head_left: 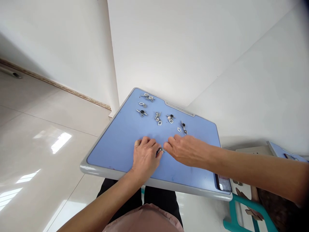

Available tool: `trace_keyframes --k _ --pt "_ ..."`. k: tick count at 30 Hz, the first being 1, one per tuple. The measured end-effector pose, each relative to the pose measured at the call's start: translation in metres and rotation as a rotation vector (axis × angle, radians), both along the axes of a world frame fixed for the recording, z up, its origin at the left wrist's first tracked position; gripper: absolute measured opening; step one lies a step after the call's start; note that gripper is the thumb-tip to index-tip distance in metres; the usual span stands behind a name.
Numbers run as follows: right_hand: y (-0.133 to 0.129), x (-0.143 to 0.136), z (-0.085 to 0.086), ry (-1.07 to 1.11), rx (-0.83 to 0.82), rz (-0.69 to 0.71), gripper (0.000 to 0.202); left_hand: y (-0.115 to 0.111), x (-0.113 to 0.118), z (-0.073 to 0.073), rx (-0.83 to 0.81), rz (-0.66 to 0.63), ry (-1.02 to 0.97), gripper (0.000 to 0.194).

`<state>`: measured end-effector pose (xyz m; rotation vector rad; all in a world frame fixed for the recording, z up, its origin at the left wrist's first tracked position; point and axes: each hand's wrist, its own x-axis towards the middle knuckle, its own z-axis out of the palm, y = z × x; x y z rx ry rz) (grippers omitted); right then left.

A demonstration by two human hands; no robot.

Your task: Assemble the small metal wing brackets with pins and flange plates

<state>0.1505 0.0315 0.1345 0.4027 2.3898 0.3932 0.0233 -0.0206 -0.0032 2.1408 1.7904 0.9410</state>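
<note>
Metal part (161, 150): a small silvery piece lying low on the blue tabletop (116, 145), just below the centre of the frame, in the narrow gap between the two hands. The left hand (145, 156) rests palm-down to the left of the part; its fingers (158, 152) curl in toward the part and seem to pinch its left end, though the contact is too small to tell for sure. The right hand (185, 149) comes in from the right of the frame, palm down, its fingers (167, 146) nearly closed and touching or just beside the part's right end. The part therefore lies between the two sets of fingertips, with its long axis apparently running left to right across the frame; both hands are about equally near. Whether either hand has a firm hold cannot be told. Higher in the frame, well apart from the hands, loose parts (158, 117) of the same kind lie scattered over the far half of the tabletop, the nearest one (179, 129) just above the right hand.
</note>
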Motion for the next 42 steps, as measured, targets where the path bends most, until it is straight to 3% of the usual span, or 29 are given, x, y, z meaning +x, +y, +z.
trace_keyframes --k 2,7,12,15,20,24,28,30,36,42 --pt "0.001 -0.001 0.000 -0.048 -0.040 -0.006 0.016 0.000 0.000 0.000 0.001 -0.003 -0.017 0.016" --pt "0.005 -0.006 -0.003 -0.098 0.033 -0.281 0.018 0.000 -0.001 0.000 -0.021 -0.016 -0.031 0.011" --pt "0.005 -0.008 0.002 -0.079 0.022 -0.202 0.012 0.000 -0.002 -0.001 -0.028 -0.022 -0.030 0.011" --pt "0.005 -0.010 0.002 -0.109 0.003 -0.241 0.008 0.000 -0.002 -0.002 -0.012 -0.016 -0.028 0.014" --pt "0.011 -0.006 -0.002 -0.078 0.042 -0.383 0.034 0.001 -0.001 -0.002 -0.008 -0.016 -0.028 0.012" --pt "0.008 0.002 -0.002 0.002 0.042 -0.281 0.015 0.001 -0.002 -0.001 -0.004 -0.018 -0.029 0.012" --pt "0.004 -0.002 -0.001 -0.037 -0.046 -0.148 0.015 0.000 -0.002 -0.002 -0.002 -0.019 -0.025 0.015" --pt "0.004 -0.007 -0.001 -0.047 -0.041 -0.171 0.012 0.000 -0.002 -0.002 -0.004 -0.019 -0.026 0.015" --pt "0.009 -0.011 -0.001 -0.049 0.016 -0.360 0.034 0.001 -0.001 -0.001 -0.008 -0.022 -0.036 0.015" --pt "0.007 0.000 0.000 -0.092 -0.059 -0.256 0.012 0.004 0.000 0.000 -0.024 -0.037 -0.018 0.016"
